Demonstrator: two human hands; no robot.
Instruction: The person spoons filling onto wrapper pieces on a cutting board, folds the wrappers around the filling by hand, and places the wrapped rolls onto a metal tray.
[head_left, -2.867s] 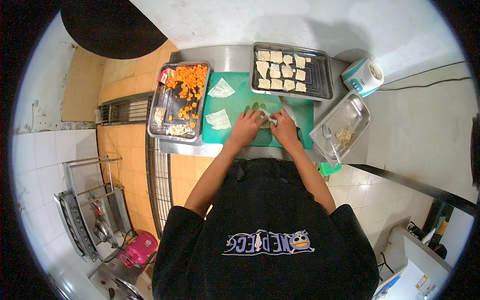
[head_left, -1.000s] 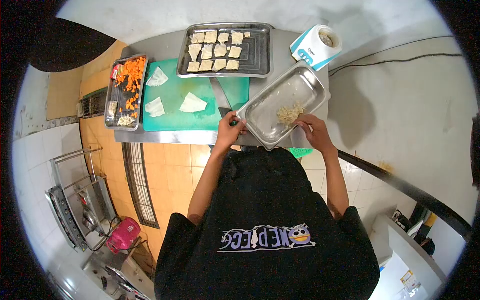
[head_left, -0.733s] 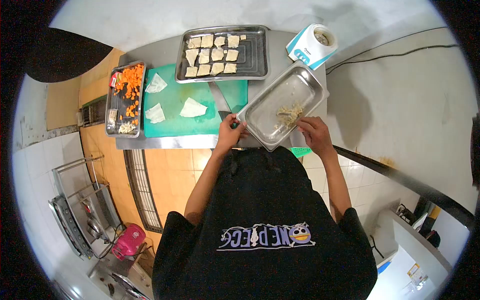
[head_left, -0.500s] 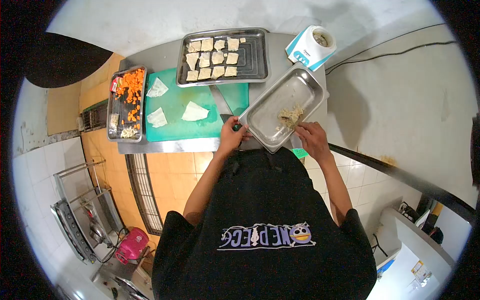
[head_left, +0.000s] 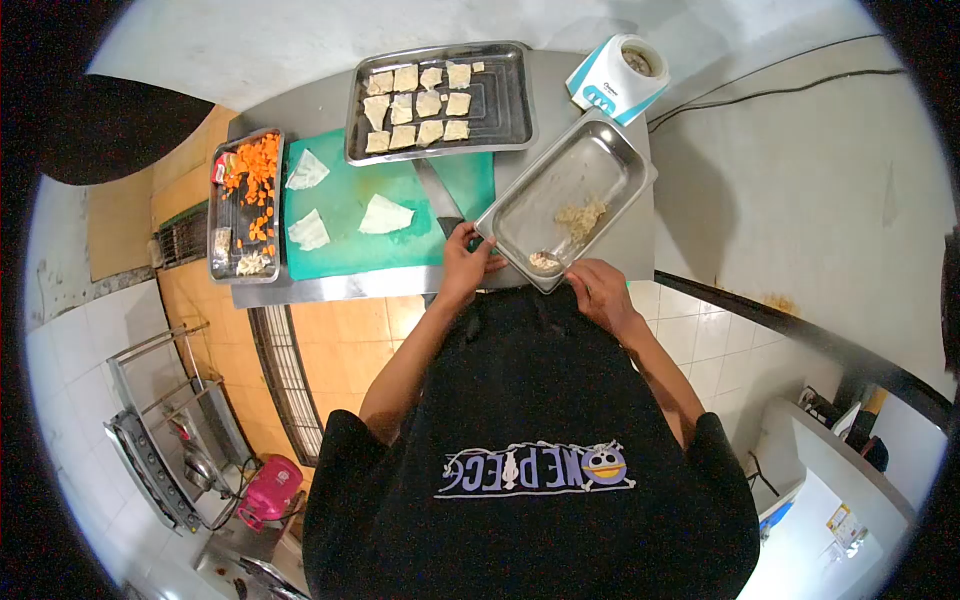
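A deep metal pan (head_left: 520, 205) lies at an angle on the near right of the counter. My left hand (head_left: 466, 265) is closed on its left rim, thumb on top. My right hand (head_left: 603, 292) pinches a spoon (head_left: 545, 262) at the pan's near corner; the handle is mostly hidden by the fingers. Some pale, lumpy mixture sits on the spoon, and a mound of minced filling (head_left: 580, 218) lies on the pan floor. Just past my left hand is a knife (head_left: 437, 190) on the green cutting board (head_left: 340, 255), with three white wrapper pieces (head_left: 386, 214).
At the back, a dark tray (head_left: 500, 125) holds several square pieces. A tray of chopped carrots (head_left: 258, 170) stands at the left. The white and blue blender base (head_left: 612, 85) is behind the pan. The steel counter's front edge (head_left: 330, 290) runs close to my body.
The spoon in my right hand has moved from the filling mound toward the pan's near corner, carrying some mixture. My left hand keeps its hold on the rim.
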